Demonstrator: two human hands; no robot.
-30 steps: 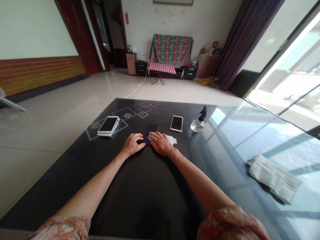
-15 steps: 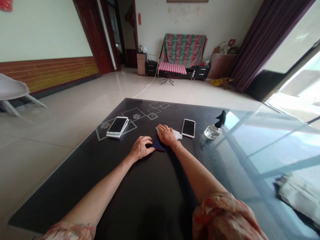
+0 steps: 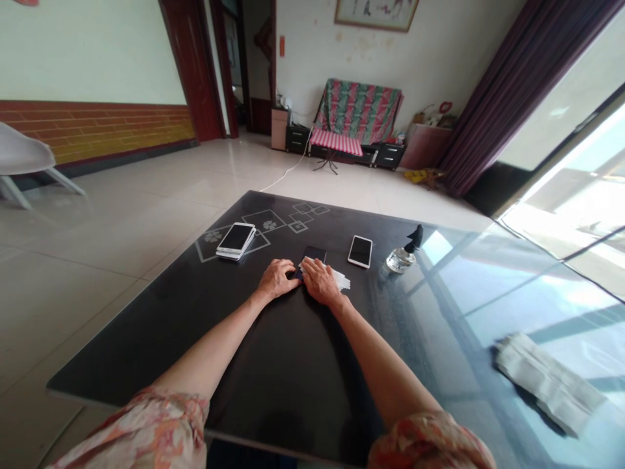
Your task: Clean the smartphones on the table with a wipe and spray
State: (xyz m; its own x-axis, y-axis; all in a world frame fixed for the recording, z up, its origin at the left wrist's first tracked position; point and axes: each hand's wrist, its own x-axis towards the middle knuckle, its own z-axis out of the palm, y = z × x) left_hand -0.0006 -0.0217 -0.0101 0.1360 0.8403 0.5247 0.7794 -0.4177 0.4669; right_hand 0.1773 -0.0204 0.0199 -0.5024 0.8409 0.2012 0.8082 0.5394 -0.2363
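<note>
On the left of my dark tabletop (image 3: 273,378), near its left edge and toward the far left corner, lies a stack of phones (image 3: 236,240), the top one white-framed with its screen up. It sits partly over the pale diamond pattern (image 3: 267,221), piled up, I'd judge, to take little room and stay clear of my arms.

Next comes my left hand (image 3: 278,279), loosely curled, thumb apart from the fingers, at the left side of a dark phone (image 3: 315,253). I seem to be bracing that phone so it won't slide; whether my fingers actually pinch it, I cannot tell. The phone lies flat in the middle of the tabletop, well in from the near edge.

My right hand (image 3: 319,280) is laid flat, fingers straight and close together, on a white tissue (image 3: 344,281) over the phone's nearer part. Spread palm-down, it would press evenly; the tissue's ragged end pokes out to the right.

Beyond, toward the far edge, a white phone (image 3: 360,251) lies screen up, apart from the others, then an upright spray bottle (image 3: 403,257), within easy reach. Farthest right, a folded grey cloth (image 3: 549,381) rests well apart, nearer the near edge.
</note>
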